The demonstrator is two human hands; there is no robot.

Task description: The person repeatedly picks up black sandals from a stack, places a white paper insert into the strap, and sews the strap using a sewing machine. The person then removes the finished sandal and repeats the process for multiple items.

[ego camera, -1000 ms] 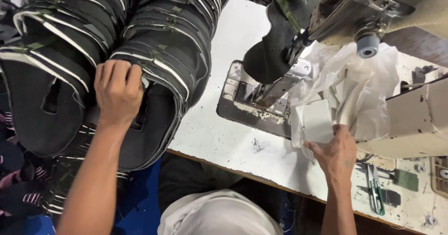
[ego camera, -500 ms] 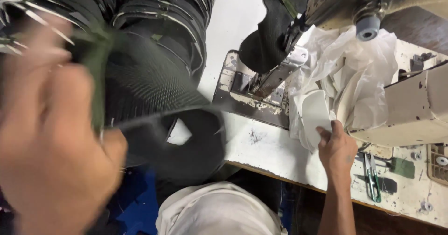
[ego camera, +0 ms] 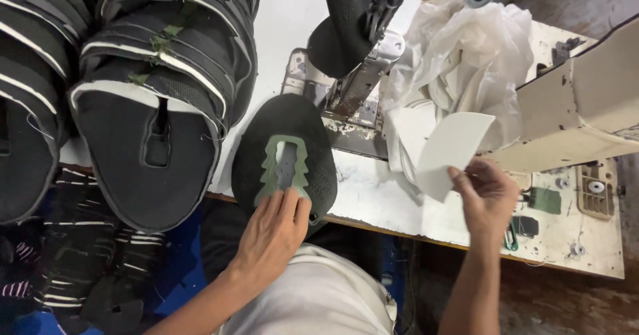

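— One dark shoe upper (ego camera: 285, 152) had come off the left stack (ego camera: 156, 89); the left hand (ego camera: 273, 232) pressed it flat at the table's (ego camera: 386, 195) near edge.
— And the right hand (ego camera: 486, 198)?
— It pinched a white liner piece (ego camera: 449, 150), seemingly lifted from the bag (ego camera: 466, 49).

White, scuffed worktable top (ego camera: 399, 202) ran across centre frame, wooden front edge along its lower side. Beige sewing-machine body (ego camera: 579, 109) sat at right. Crumpled translucent plastic sheet (ego camera: 466, 49) lay upper centre-right. Dark brown floor (ego camera: 566, 302) showed lower right; blue surface (ego camera: 180, 268) lower left. Lighting was even.
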